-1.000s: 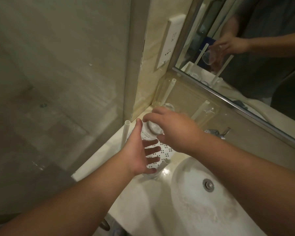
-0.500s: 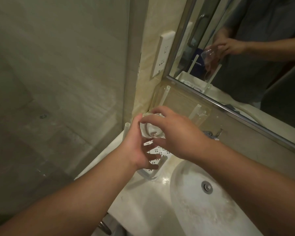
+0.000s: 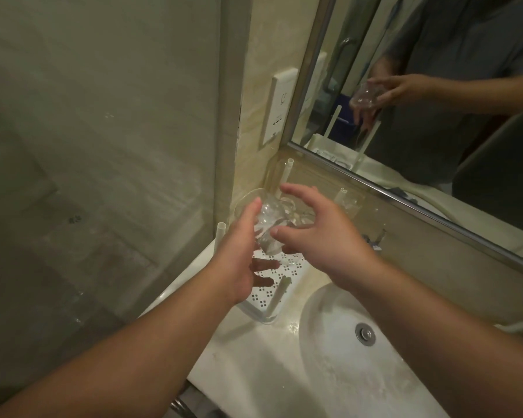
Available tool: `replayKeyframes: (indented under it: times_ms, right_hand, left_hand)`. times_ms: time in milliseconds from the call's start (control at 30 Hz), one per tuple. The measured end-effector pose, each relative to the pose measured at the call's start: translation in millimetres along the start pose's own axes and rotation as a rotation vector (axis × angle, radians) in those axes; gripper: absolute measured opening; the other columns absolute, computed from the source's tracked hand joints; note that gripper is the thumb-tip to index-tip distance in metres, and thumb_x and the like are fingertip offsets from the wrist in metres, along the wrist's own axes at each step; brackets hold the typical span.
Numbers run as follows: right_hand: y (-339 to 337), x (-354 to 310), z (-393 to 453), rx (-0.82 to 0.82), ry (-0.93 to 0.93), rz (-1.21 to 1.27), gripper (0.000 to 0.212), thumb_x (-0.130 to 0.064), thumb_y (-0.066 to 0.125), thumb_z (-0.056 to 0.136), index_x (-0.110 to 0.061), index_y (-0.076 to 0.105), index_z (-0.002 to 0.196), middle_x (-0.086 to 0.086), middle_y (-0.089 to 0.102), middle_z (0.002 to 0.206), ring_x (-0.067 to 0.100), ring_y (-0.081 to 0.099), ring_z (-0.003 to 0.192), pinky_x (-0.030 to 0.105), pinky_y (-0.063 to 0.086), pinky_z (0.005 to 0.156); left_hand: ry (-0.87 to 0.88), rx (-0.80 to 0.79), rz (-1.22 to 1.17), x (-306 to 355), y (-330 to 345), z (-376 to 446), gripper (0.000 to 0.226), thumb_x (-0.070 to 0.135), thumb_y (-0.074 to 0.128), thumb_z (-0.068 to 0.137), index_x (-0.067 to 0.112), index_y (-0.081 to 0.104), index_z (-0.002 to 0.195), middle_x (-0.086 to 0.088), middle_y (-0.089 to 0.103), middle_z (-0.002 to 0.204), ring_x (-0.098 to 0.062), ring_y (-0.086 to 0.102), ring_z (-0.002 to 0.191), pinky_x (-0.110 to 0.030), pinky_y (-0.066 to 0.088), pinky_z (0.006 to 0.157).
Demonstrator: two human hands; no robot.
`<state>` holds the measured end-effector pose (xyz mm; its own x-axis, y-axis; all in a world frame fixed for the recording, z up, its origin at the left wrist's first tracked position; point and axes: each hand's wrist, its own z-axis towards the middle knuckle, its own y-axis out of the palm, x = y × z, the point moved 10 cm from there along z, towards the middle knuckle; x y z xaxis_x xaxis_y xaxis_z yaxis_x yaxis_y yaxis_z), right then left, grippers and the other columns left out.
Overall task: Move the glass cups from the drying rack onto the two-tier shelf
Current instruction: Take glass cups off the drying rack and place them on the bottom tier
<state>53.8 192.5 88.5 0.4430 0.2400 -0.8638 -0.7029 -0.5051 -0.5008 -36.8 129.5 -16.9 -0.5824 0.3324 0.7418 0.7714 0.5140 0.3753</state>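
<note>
A clear glass cup [image 3: 267, 224] hangs tilted in the air between my two hands, over a white perforated rack [image 3: 264, 300] with upright white posts. My left hand [image 3: 239, 260] has its thumb on the cup's left wall, with its lower fingers spread beneath. My right hand [image 3: 317, 233] arches over the cup from the right with its fingers loosely spread and its thumb on the lower part; the mirror shows its fingers on the cup. More glass cups [image 3: 302, 217] stand on the rack behind, partly hidden by my right hand.
A white sink basin [image 3: 338, 366] with a drain [image 3: 365, 333] lies to the right of the rack. A tap [image 3: 375, 238] sits behind my right wrist. A mirror [image 3: 435, 86], a wall socket [image 3: 280, 110] and a glass partition [image 3: 103, 146] close in behind and left.
The cup has been lifted off the rack and tilted. My left thumb has come onto it, and my right fingers have spread wider.
</note>
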Motion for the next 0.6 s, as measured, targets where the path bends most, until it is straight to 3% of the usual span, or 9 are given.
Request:
replayKeyframes:
  times_ms: [67, 133, 233, 300, 367, 400, 433, 500, 600]
  right_hand:
    - [-4, 6, -2, 0.013, 0.018, 0.05, 0.083, -0.026, 0.085, 0.07, -0.068, 0.042, 0.126, -0.001, 0.021, 0.161, 0.019, 0.07, 0.098, 0.038, 0.062, 0.067]
    - [-5, 10, -5, 0.022, 0.024, 0.082, 0.092, -0.023, 0.085, 0.07, -0.07, 0.034, 0.13, -0.004, 0.016, 0.162, 0.024, 0.068, 0.106, 0.039, 0.062, 0.068]
    - [-5, 15, -13, 0.02, 0.035, 0.129, 0.104, -0.019, 0.086, 0.07, -0.071, 0.023, 0.135, -0.008, 0.01, 0.163, 0.018, 0.073, 0.086, 0.04, 0.062, 0.073]
    - [-7, 18, -19, 0.032, 0.026, 0.156, 0.11, -0.019, 0.087, 0.07, -0.071, 0.016, 0.136, -0.017, 0.029, 0.157, 0.015, 0.073, 0.083, 0.035, 0.061, 0.072]
    - [-12, 21, -24, 0.051, 0.017, 0.22, 0.113, -0.017, 0.087, 0.07, -0.07, 0.013, 0.138, -0.045, 0.057, 0.11, 0.022, 0.073, 0.087, 0.04, 0.061, 0.072]
    - [-15, 23, -26, 0.062, 0.018, 0.228, 0.115, -0.015, 0.086, 0.071, -0.07, 0.011, 0.138, -0.052, 0.056, 0.086, 0.026, 0.072, 0.088, 0.045, 0.06, 0.074]
    - [-17, 24, -28, 0.071, 0.018, 0.238, 0.117, -0.012, 0.086, 0.071, -0.07, 0.009, 0.138, -0.051, 0.054, 0.075, 0.028, 0.072, 0.089, 0.047, 0.06, 0.075]
    - [-24, 25, -32, 0.097, 0.007, 0.275, 0.12, -0.009, 0.086, 0.071, -0.072, 0.008, 0.137, -0.046, 0.056, 0.089, 0.025, 0.072, 0.09, 0.045, 0.061, 0.073]
    - [-30, 26, -36, 0.118, -0.023, 0.341, 0.11, -0.007, 0.085, 0.071, -0.06, 0.02, 0.142, -0.023, 0.051, 0.119, 0.001, 0.069, 0.092, 0.027, 0.059, 0.066]
  left_hand:
    - [0.082, 0.01, 0.066, 11, 4, -4, 0.056, 0.081, 0.059, 0.061, 0.047, 0.063, 0.105, 0.01, 0.068, 0.112, -0.024, 0.071, 0.082, -0.032, 0.052, 0.055]
    - [0.174, 0.02, 0.096, 21, 8, -8, 0.058, 0.08, 0.062, 0.052, 0.051, 0.059, 0.102, 0.018, 0.066, 0.107, -0.022, 0.073, 0.084, -0.034, 0.056, 0.058]
    - [0.305, -0.015, 0.18, 33, 20, -12, 0.05, 0.076, 0.063, 0.057, 0.052, 0.058, 0.099, 0.027, 0.07, 0.097, -0.016, 0.074, 0.09, -0.051, 0.06, 0.078]
    - [0.36, -0.044, 0.23, 36, 28, -15, 0.052, 0.072, 0.064, 0.061, 0.049, 0.055, 0.106, 0.022, 0.071, 0.101, -0.013, 0.074, 0.088, -0.053, 0.058, 0.079]
    - [0.39, -0.06, 0.267, 37, 33, -18, 0.048, 0.071, 0.065, 0.062, 0.052, 0.053, 0.104, 0.017, 0.072, 0.102, -0.014, 0.075, 0.086, -0.05, 0.059, 0.076]
    - [0.405, -0.073, 0.28, 38, 37, -20, 0.044, 0.071, 0.065, 0.062, 0.054, 0.053, 0.101, 0.018, 0.073, 0.099, -0.013, 0.075, 0.084, -0.048, 0.06, 0.073]
    - [0.417, -0.09, 0.289, 39, 40, -23, 0.041, 0.07, 0.065, 0.063, 0.056, 0.053, 0.099, 0.019, 0.073, 0.097, -0.013, 0.075, 0.08, -0.045, 0.06, 0.071]
    - [0.436, -0.119, 0.304, 40, 47, -28, 0.042, 0.069, 0.066, 0.063, 0.056, 0.052, 0.1, 0.019, 0.073, 0.097, -0.013, 0.075, 0.079, -0.043, 0.062, 0.069]
    - [0.476, -0.163, 0.326, 41, 59, -35, 0.05, 0.064, 0.07, 0.064, 0.055, 0.051, 0.11, 0.008, 0.069, 0.113, -0.017, 0.075, 0.087, -0.042, 0.062, 0.069]
